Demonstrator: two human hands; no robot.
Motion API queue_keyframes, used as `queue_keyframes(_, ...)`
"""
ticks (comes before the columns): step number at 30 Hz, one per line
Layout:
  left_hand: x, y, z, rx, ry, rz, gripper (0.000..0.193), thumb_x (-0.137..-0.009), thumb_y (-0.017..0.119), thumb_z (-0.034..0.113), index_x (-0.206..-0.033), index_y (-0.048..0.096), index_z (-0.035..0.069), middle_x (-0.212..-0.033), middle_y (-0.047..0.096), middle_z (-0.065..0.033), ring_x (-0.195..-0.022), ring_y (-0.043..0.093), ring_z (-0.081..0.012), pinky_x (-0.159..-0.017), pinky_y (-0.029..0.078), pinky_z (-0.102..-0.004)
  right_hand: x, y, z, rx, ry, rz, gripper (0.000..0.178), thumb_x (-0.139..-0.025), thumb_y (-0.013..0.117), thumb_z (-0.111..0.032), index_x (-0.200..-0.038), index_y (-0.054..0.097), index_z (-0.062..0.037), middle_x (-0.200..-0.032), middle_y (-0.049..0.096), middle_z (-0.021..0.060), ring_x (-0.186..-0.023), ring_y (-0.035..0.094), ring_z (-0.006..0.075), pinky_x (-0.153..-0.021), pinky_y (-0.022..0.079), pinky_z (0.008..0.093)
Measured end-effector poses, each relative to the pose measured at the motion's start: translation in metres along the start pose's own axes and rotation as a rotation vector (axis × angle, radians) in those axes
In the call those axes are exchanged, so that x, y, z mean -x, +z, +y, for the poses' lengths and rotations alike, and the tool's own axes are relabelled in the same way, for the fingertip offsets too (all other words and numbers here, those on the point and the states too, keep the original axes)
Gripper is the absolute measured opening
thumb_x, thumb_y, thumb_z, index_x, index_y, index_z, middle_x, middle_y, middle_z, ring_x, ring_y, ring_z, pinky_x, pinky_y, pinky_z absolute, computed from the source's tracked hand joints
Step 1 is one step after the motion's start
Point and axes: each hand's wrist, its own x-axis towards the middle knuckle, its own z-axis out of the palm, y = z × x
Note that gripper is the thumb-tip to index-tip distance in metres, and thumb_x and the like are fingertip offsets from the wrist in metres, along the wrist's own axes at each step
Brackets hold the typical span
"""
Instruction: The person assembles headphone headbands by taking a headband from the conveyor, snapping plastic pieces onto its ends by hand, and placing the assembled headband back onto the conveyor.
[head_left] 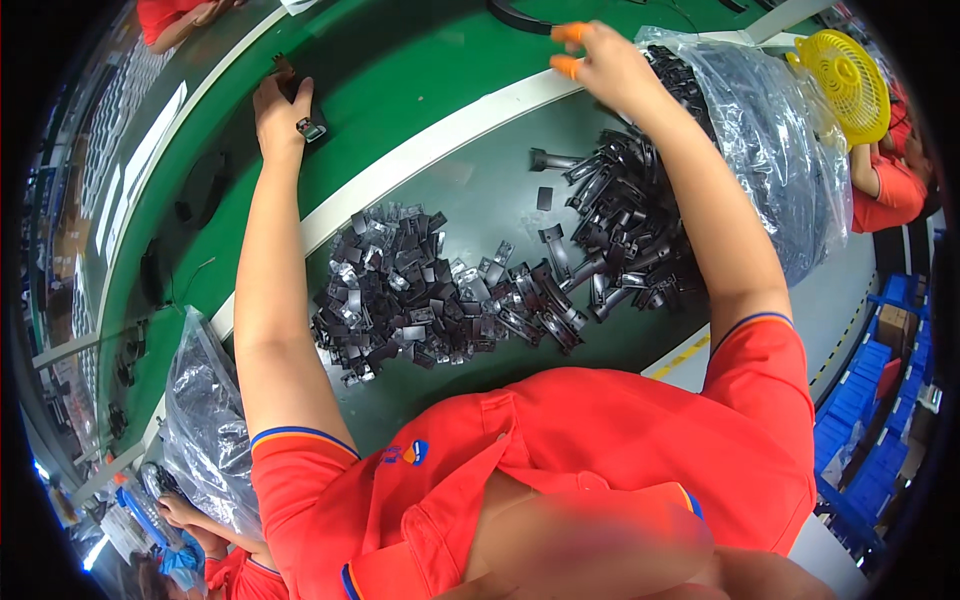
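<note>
My left hand (281, 108), with a watch (311, 129) on its wrist, reaches over the green conveyor belt (420, 98). Its thumb stands apart from the fingers, whose tips are in shadow; I see nothing held. My right hand (612, 70) is raised near the white belt edge (455, 130), open, with orange covers on two fingertips. Just beyond it a black curved band (517, 17) lies on the belt. Between my arms, on the grey-green table, are a heap of small flat black and clear pieces (395, 290) and a pile of black curved plastic parts (625, 215).
A big clear plastic bag (775, 140) of black parts stands right of my right arm, by a yellow fan (845, 85). Another plastic bag (205, 420) is at lower left. More black bands (205, 190) lie along the belt. Co-workers in red sit around; blue bins (850, 400) line the right.
</note>
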Motion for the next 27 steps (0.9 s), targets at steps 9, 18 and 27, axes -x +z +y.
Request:
queue_keyframes(9,0.004,-0.011,0.020,0.029,0.268,-0.129,0.031,-0.081,0.058,0.023,-0.107,0.059,0.006,-0.112,0.054,-0.0167,-0.108,0.049,-0.0322,-0.093,0.038,-0.0364,-0.046,0.009,0.042,0.090,0.037,-0.079,0.022,-0.076,0.061,-0.018,-0.094,0.058,-0.0052,-0.093,0.058,0.0160,-0.091,0.055,0.0316,-0.080,0.044,0.0367)
queue_keyframes(18,0.005,-0.012,0.064,-0.423,0.403,-0.198,0.037,-0.074,0.046,-0.004,-0.105,0.060,0.010,-0.131,0.044,-0.0076,-0.113,0.047,-0.0272,-0.089,0.044,-0.0370,0.005,-0.046,-0.047,-0.148,-0.198,0.117,0.021,-0.081,0.060,-0.010,-0.100,0.057,-0.0032,-0.089,0.060,0.0114,-0.077,0.060,0.0238,-0.070,0.047,0.0302)
queue_keyframes(27,0.025,-0.089,0.110,0.192,0.513,0.274,0.019,-0.082,0.056,0.015,-0.100,0.059,0.010,-0.107,0.058,-0.0054,-0.110,0.049,-0.0243,-0.093,0.032,-0.0368,0.057,-0.091,-0.114,-0.258,-0.485,0.165,0.022,-0.071,0.066,0.001,-0.092,0.059,-0.0029,-0.088,0.059,0.0091,-0.079,0.059,0.0251,-0.069,0.047,0.0297)
